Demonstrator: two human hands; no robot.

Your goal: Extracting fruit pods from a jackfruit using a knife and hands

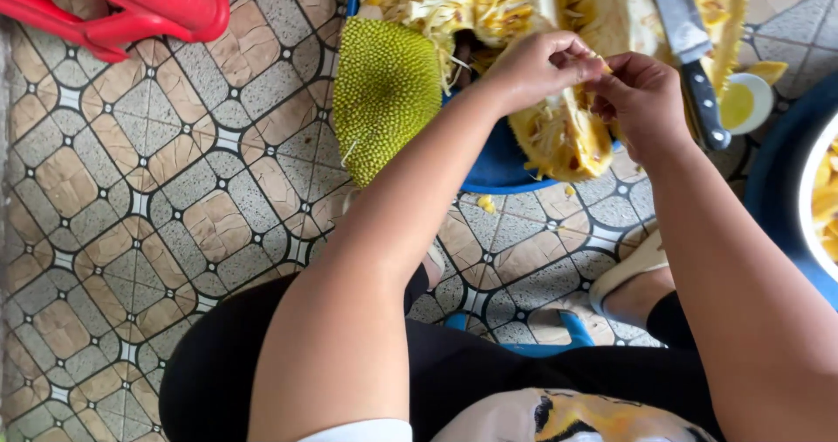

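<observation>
Both hands met over the cut jackfruit, pinching one small yellow bit of fruit flesh (604,65) between them. The left hand (534,67) had its fingers curled tight, thumb and forefinger closed on the near side of that bit. The right hand (642,102) was closed narrowly on the other side, fingertips touching those of the left. How much of the piece lay inside the grip could not be told, since the fingers covered most of it.

Just under the hands lay an opened jackfruit piece (563,137), its yellow stringy inside facing up, resting in a blue basin (499,167). Left of that piece, touching the basin's edge, sat a jackfruit chunk with green spiky rind (384,93) turned upward. Beyond the opened piece, farther from the person, more pale shredded fibres (445,1) were heaped.

Right of the opened piece a knife with a black handle (703,102) lay with its blade pointing away from the person, and just beside its handle stood a small white cup (746,103) of yellow liquid. Farther right was a white bowl (807,198) holding yellow pieces. Well to the left of the jackfruit, on the patterned tile floor (175,206), stood a red plastic stool (131,6). Near the person's knees a blue stool (541,337) showed between the legs.
</observation>
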